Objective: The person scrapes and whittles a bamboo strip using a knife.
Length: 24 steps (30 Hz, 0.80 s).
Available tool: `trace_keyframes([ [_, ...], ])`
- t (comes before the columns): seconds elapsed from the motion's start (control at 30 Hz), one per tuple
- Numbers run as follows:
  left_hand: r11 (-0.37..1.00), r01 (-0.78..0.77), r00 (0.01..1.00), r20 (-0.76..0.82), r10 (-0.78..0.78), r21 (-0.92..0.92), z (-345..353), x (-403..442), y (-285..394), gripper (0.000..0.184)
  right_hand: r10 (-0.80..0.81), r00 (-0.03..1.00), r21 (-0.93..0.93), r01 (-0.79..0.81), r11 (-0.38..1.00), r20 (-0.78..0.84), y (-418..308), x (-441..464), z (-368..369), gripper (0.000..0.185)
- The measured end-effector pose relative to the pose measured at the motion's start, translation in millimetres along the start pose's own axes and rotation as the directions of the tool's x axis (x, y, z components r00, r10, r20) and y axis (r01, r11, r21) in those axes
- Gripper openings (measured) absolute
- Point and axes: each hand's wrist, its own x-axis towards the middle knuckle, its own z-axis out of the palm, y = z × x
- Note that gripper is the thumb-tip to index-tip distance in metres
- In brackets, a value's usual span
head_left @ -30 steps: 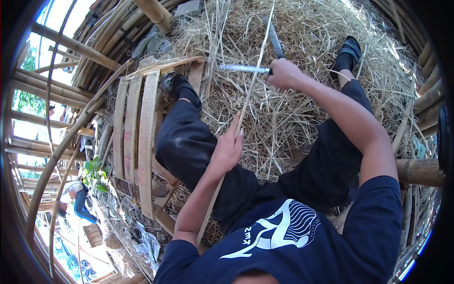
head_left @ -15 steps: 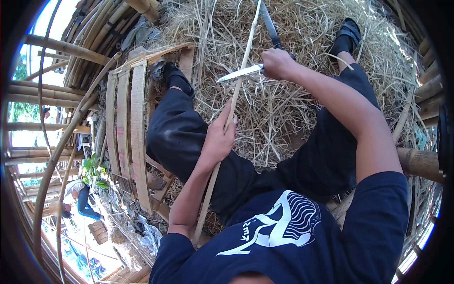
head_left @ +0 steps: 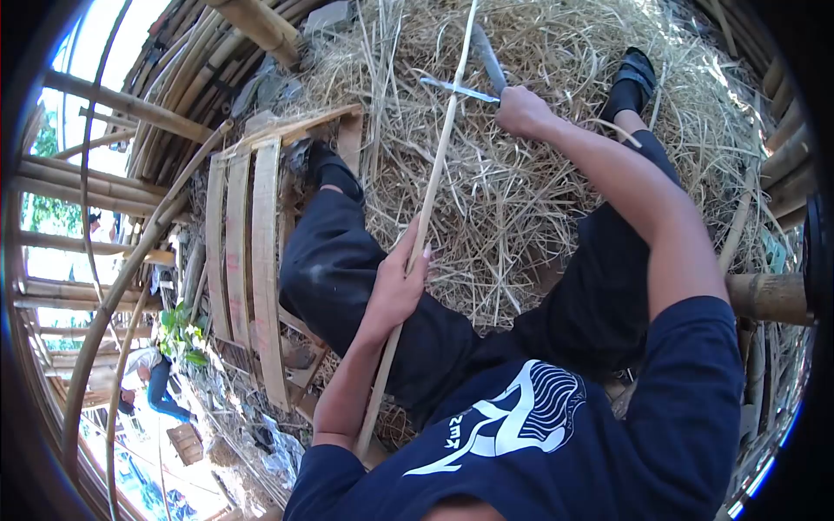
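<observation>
A long pale bamboo strip [head_left: 441, 156] runs from beside my left forearm up past the top of the view. My left hand [head_left: 401, 282] is wrapped round its middle, above my thigh. Farther up, my right hand [head_left: 521, 113] is closed on the handle of a knife, whose bright blade [head_left: 460, 89] lies across the strip. Another dark, long blade [head_left: 488, 59] extends upward from beside the right hand; how it is held cannot be made out.
Shavings [head_left: 495, 208] cover the ground between my legs. A slatted wooden crate [head_left: 265, 260] lies at the left, by my foot. Bamboo poles [head_left: 113, 104] form a frame at the far left, with another person [head_left: 156, 382] beyond. A thick bamboo [head_left: 769, 297] is at the right.
My right hand and the knife have moved up along the strip, away from my left hand, since half a second ago. My left hand still holds the strip.
</observation>
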Motion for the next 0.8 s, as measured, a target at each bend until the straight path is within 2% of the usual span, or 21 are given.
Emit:
trace_keyframes([
  [0.03,0.999,-0.025,1.000,0.013,0.026,-0.047,-1,-1,0,0.053,-0.048,0.999,-0.018,0.048,0.999,0.013,-7,-9,-1,0.024],
  [0.07,0.992,-0.122,0.992,-0.026,0.123,0.039,2,3,-8,0.052,-0.095,0.995,-0.039,0.096,0.995,0.023,-12,-18,-3,0.022],
  [0.1,0.993,-0.112,0.993,-0.032,0.113,0.031,3,3,-5,0.052,-0.101,0.994,-0.044,0.102,0.994,0.035,-20,-27,-3,0.022],
  [0.17,1.000,-0.001,1.000,0.010,0.001,-0.018,6,1,3,0.052,-0.225,0.963,-0.093,0.240,0.966,0.146,-37,-41,-2,0.022],
  [0.2,1.000,-0.012,1.000,0.012,0.012,-0.013,7,2,0,0.051,-0.323,0.925,-0.148,0.354,0.923,0.199,-42,-43,2,0.021],
  [0.3,1.000,-0.015,1.000,-0.001,0.015,0.019,6,-1,5,0.052,-0.452,0.847,-0.242,0.518,0.821,0.281,-51,-50,-1,0.021],
  [0.33,1.000,-0.019,1.000,-0.002,0.019,0.024,5,-2,3,0.052,-0.400,0.884,-0.264,0.456,0.850,0.242,-38,-26,8,0.021],
  [0.37,0.992,-0.065,0.997,-0.022,0.067,0.111,4,-3,0,0.052,-0.342,0.917,-0.284,0.390,0.876,0.204,-15,6,14,0.022],
  [0.4,0.975,-0.107,0.993,-0.036,0.116,0.194,6,-4,-3,0.053,-0.195,0.976,-0.289,0.217,0.933,0.102,8,25,-10,0.022],
  [0.43,0.974,-0.113,0.992,-0.033,0.121,0.197,8,-4,-4,0.053,-0.039,0.999,-0.274,0.036,0.961,-0.005,23,34,-33,0.023],
  [0.5,0.982,-0.090,0.995,-0.013,0.094,0.166,13,3,-3,0.053,-0.017,0.999,-0.230,0.009,0.973,-0.032,23,34,-28,0.025],
  [0.53,0.997,0.035,0.999,0.034,-0.037,0.073,8,2,14,0.053,0.010,0.999,-0.193,-0.017,0.981,-0.036,19,25,-25,0.026],
  [0.57,0.997,0.025,0.999,0.038,-0.028,0.069,8,4,14,0.053,0.003,1.000,-0.069,-0.002,0.998,0.005,14,17,-21,0.028],
  [0.67,0.991,-0.049,0.999,-0.014,0.051,0.122,10,4,11,0.053,-0.047,0.994,-0.084,0.055,0.995,0.095,-9,0,-14,0.027],
  [0.73,0.992,-0.058,0.998,-0.024,0.061,0.108,13,4,7,0.053,-0.332,0.928,-0.246,0.365,0.898,0.167,-26,-21,-13,0.024],
  [0.77,0.991,-0.084,0.996,-0.032,0.088,0.104,12,5,6,0.052,-0.323,0.912,-0.242,0.383,0.891,0.253,-36,-31,-15,0.020],
  [0.8,0.991,-0.009,1.000,0.010,0.007,0.131,10,4,12,0.053,-0.416,0.864,-0.268,0.488,0.831,0.283,-33,-30,-8,0.019],
])
